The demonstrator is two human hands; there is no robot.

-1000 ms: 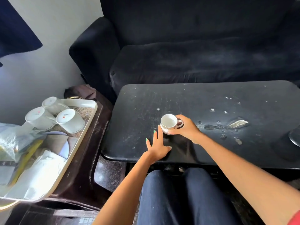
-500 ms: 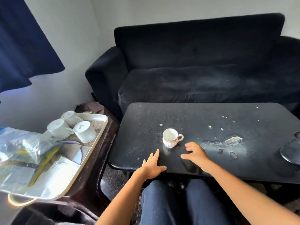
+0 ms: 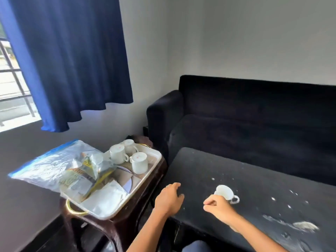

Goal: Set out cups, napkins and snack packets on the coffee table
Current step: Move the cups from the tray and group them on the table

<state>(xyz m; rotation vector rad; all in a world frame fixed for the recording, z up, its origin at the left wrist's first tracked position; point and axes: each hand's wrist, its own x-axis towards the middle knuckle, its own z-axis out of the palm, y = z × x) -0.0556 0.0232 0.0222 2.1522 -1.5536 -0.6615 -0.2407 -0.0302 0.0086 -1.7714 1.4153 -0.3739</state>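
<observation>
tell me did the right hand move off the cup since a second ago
Yes. The right hand held the cup by its handle; now it has let go and pulled back toward the table's near edge.

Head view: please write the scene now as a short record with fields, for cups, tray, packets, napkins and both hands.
cup on table: one white cup upright on the black coffee table
cups on tray: three white cups upside down at the far end of the white tray
tray place: on a brown side stand, left of the table
packets: inside a clear zip bag lying on the tray
napkins: white folded stack on the tray's near end
left hand: at the table's near left corner, holds nothing
right hand: loosely curled near the cup, holds nothing
</observation>
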